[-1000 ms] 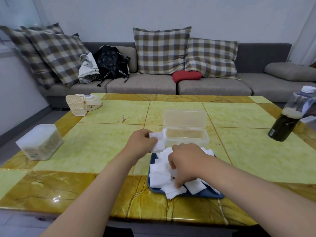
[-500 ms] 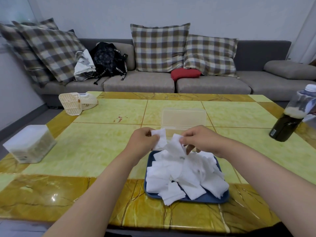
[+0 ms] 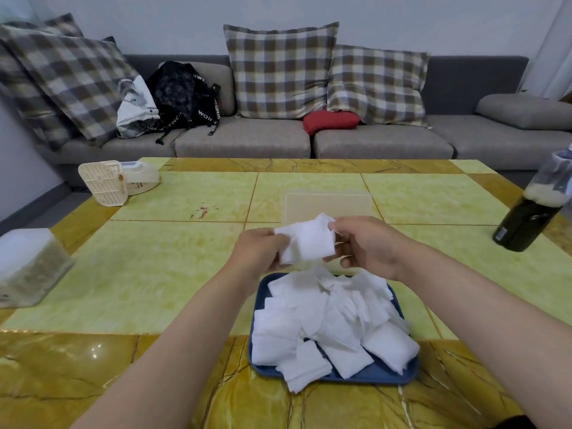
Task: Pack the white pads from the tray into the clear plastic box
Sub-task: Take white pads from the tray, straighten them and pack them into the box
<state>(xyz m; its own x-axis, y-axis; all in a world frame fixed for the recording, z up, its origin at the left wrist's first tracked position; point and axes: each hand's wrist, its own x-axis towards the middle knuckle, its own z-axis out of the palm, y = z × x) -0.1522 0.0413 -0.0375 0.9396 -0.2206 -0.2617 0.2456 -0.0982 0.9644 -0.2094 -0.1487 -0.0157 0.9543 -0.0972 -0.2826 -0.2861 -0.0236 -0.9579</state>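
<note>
A small stack of white pads (image 3: 306, 241) is held up between my two hands above the table. My left hand (image 3: 260, 252) pinches its left edge and my right hand (image 3: 368, 246) pinches its right edge. Below them a blue tray (image 3: 387, 374) holds a loose heap of several more white pads (image 3: 328, 320). The clear plastic box (image 3: 328, 204) stands just beyond my hands with its lid raised; my hands and the pads hide its lower part.
A dark bottle (image 3: 532, 212) stands at the table's right edge. A cream fan (image 3: 114, 182) lies at the far left, and a white container (image 3: 28, 264) sits at the left edge. A grey sofa with plaid cushions runs behind the table.
My right hand came off the tray heap with pads and rose to meet my left hand. Both hands now hold one gathered stack higher, in front of the box.
</note>
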